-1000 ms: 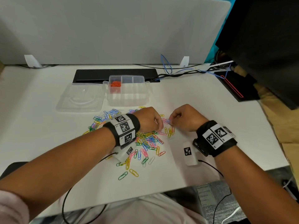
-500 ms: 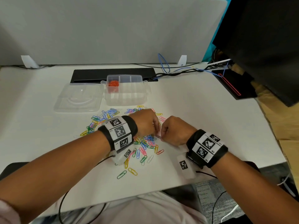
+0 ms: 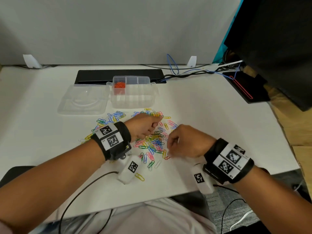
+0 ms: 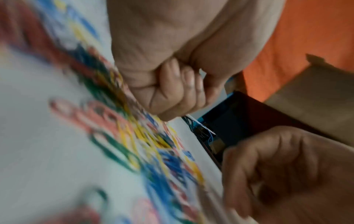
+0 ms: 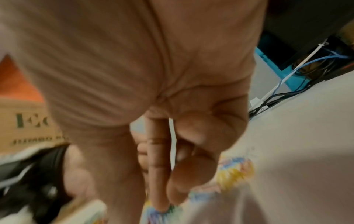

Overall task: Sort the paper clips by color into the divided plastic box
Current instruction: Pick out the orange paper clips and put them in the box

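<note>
A heap of coloured paper clips [image 3: 155, 141] [image 4: 143, 144] lies in the middle of the white table. Behind it stands the clear divided box [image 3: 133, 102], with orange clips [image 3: 119, 85] in its back-left compartment. My left hand [image 3: 145, 125] [image 4: 172, 91] hovers over the heap's far side, curled in a tight fist around gathered clips that stay hidden inside. My right hand [image 3: 170, 147] [image 5: 166, 204] reaches down at the heap's right edge. Its index finger is straight, with the tip touching the clips and the thumb beside it. No clip is lifted.
The box's clear lid [image 3: 82, 100] lies flat to its left. A black strip [image 3: 119, 76] and cables [image 3: 173, 66] run along the back, under a grey partition. A black device [image 3: 244, 86] and a dark monitor [image 3: 278, 39] stand at the right. The table's front edge is close to my wrists.
My right hand carried a pink clip to the left fist, then drew back and dropped to the heap's right edge. The left hand shifted slightly away from me.
</note>
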